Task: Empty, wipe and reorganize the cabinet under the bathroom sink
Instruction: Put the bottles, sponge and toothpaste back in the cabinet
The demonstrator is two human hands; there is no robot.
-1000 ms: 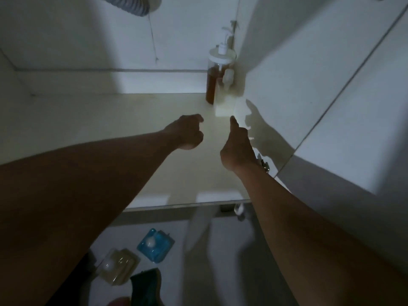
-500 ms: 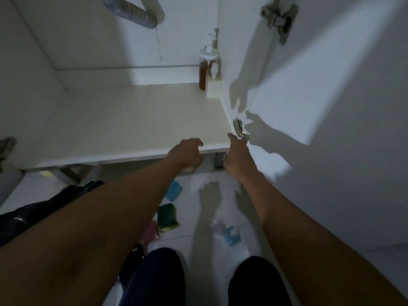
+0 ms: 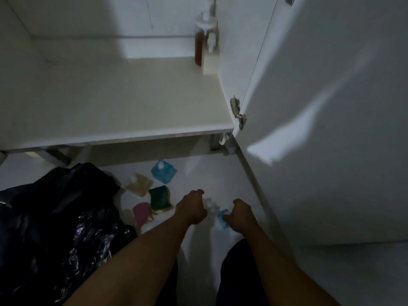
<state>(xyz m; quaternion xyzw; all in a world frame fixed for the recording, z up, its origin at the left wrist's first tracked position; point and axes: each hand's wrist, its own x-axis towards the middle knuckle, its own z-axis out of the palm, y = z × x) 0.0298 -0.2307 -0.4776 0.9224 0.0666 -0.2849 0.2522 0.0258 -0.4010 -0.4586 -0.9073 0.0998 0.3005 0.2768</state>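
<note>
Far left, at eight o'clock, a dark plastic bag (image 3: 55,221) slumps on the floor (image 3: 198,173), probably parked there for rubbish from the clear-out. Just right of it, a cluster of cabinet contents waits on the tiles: a pink item (image 3: 142,214), a green sponge (image 3: 160,197), a pale beige bottle (image 3: 139,184) and a blue bottle (image 3: 163,172) nearest the cabinet, all set close enough for a quick return.

Up at twelve o'clock, the cabinet shelf (image 3: 114,102) is nearly bare, pale cream and smooth, with a band of light across its back wall. It looks emptied and likely wiped, so my read is that restocking is under way. Two things already stand in the far right corner: an amber pump bottle (image 3: 199,44) and a small white bottle (image 3: 210,59) touching in front of it, tucked against the side wall to leave the middle free.

Now centre, six o'clock: the left hand (image 3: 192,209) is curled, knuckles up, right beside a clear bottle (image 3: 209,206) on the floor; whether it grips that bottle I cannot tell. The right hand (image 3: 240,215) is closed around a small blue object (image 3: 221,218), fingers wrapped on its right side, apparently lifting the next piece for the shelf.

Far right, three o'clock, the open cabinet door (image 3: 331,107) hangs wide on its hinge (image 3: 237,111), keeping the opening clear.
</note>
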